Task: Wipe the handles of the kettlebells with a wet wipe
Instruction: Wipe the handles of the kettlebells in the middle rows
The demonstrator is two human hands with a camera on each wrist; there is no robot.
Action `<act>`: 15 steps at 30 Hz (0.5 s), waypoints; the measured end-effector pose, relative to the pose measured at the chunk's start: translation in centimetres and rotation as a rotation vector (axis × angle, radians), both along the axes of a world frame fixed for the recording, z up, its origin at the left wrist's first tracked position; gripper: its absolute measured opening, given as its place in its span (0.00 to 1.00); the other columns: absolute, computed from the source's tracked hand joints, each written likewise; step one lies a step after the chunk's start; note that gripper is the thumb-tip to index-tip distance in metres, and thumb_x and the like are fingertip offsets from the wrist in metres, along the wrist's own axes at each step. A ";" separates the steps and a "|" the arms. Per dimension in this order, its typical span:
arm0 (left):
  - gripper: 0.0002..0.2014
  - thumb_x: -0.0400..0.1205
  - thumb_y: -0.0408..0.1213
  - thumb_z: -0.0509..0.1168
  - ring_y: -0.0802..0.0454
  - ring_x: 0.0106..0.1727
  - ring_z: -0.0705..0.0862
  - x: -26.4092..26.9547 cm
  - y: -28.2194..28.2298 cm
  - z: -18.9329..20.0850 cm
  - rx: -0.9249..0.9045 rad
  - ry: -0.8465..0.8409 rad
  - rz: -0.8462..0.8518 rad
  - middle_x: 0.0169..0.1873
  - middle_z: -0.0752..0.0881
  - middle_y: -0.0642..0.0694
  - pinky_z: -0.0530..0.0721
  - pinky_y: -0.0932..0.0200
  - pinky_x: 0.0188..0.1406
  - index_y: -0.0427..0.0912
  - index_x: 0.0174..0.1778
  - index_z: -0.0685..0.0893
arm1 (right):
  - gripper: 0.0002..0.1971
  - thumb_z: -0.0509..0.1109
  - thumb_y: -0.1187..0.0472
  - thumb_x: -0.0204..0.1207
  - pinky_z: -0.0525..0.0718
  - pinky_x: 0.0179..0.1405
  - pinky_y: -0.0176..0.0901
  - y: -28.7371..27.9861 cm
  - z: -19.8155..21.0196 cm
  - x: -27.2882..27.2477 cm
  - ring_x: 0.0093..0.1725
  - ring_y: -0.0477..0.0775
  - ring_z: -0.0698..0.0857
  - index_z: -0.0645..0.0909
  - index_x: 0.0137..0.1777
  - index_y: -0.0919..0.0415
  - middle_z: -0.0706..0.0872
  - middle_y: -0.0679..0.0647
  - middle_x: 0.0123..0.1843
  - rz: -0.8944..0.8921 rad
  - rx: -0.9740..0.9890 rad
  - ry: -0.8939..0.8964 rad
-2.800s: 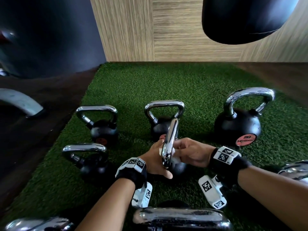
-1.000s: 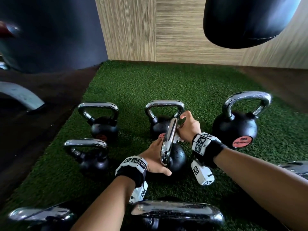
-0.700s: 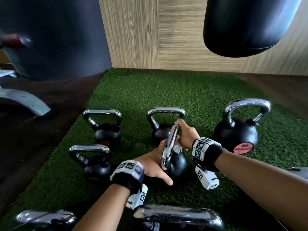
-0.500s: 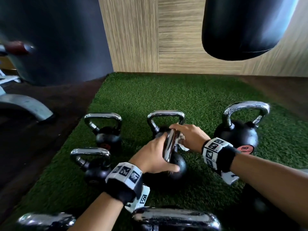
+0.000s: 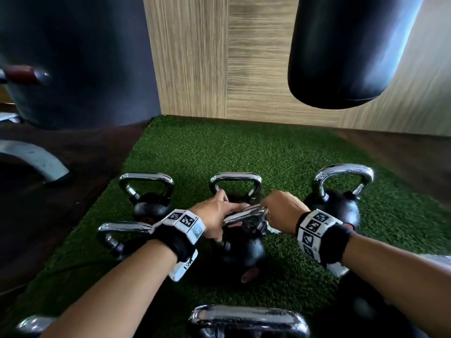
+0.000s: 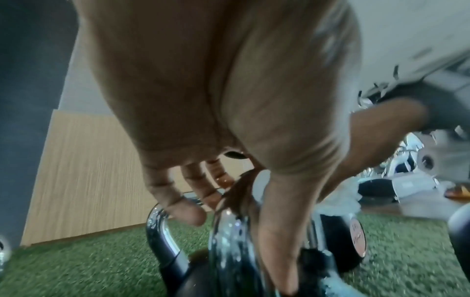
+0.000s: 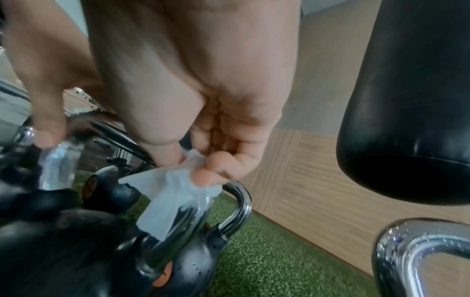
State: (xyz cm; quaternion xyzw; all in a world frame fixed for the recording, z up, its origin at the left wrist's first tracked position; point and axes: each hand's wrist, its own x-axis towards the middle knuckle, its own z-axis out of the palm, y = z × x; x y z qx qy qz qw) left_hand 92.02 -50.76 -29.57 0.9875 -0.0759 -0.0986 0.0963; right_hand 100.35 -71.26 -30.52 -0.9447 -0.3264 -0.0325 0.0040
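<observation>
From the head view, the kettlebell point(image 5: 240, 252) under both hands now leans over, so that its chrome handle point(image 5: 246, 214) runs almost level between them, where half a second ago it stood edge-on and nearly upright. The left hand point(image 5: 214, 217) lies over the near-left end of that handle, fingers draped across it; the right hand point(image 5: 283, 212) has moved from the far tip of the handle to its right-hand corner, with a scrap of white wet wipe point(image 5: 272, 230) showing just below its knuckles. Other kettlebells stand beyond the hands and to either side on the green turf point(image 5: 244, 147), apart from both hands. In the left wrist view the left hand point(image 6: 229, 120) has its thumb laid down along the wet chrome and its fingers spread fairly straight over the top; I cannot tell whether they truly clamp the bar or only steady it. In the right wrist view the right hand point(image 7: 203, 100) has its fingers curled and pinches the wet wipe point(image 7: 172, 199), which hangs over the chrome leg of the handle point(image 7: 178, 231) just below the fingertips, touching it. Judging by this, the turn exposes a fresh side of the handle, so the wiping of this kettlebell looks partway through, with the others perhaps still to do.
</observation>
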 end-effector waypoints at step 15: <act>0.41 0.79 0.25 0.66 0.46 0.75 0.78 -4.9 3.1 -0.7 -0.357 -0.159 0.044 0.74 0.73 0.45 0.76 0.54 0.76 0.54 0.89 0.64 | 0.10 0.73 0.58 0.76 0.82 0.48 0.40 -0.7 4.7 -6.3 0.52 0.53 0.90 0.92 0.54 0.48 0.91 0.49 0.47 -0.156 0.122 0.145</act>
